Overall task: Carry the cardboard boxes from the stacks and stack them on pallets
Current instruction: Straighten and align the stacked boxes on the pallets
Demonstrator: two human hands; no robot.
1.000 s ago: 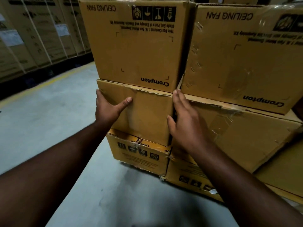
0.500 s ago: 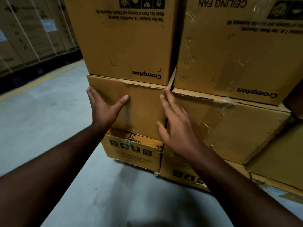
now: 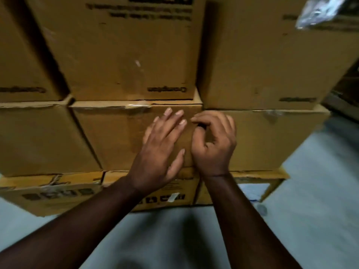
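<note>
The middle-tier box (image 3: 120, 136) sits wedged in the stack, another box (image 3: 124, 51) resting on it. The left hand (image 3: 159, 152) lies flat-fingered against its front; the right hand (image 3: 213, 144) curls at its right edge (gripping nothing, seemingly). Pulling it could topple the upper box.

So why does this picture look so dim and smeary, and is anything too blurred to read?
Head view: dim warehouse light; motion blur smears the print on the upper box; wide-angle lens bows the box edges; both hands stay fairly sharp.
</note>
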